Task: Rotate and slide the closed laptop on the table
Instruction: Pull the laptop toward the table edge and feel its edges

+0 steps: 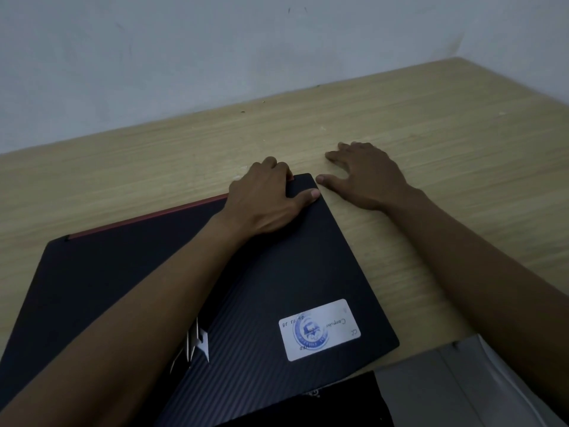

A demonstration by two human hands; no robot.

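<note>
A closed black laptop (277, 272) with a red hinge edge and a white sticker (320, 329) lies turned at an angle on the wooden table (431, 149). My left hand (268, 198) grips its far right corner, fingers curled over the back edge and thumb on the lid. My right hand (366, 177) lies flat on the table just right of that corner, fingers spread, its thumb tip close to the laptop's edge.
A pale wall (215, 50) runs along the table's far edge and meets another wall at the right. The table's near edge shows at bottom right, with grey floor (431, 392) below it. Dark clothing sits at the bottom middle.
</note>
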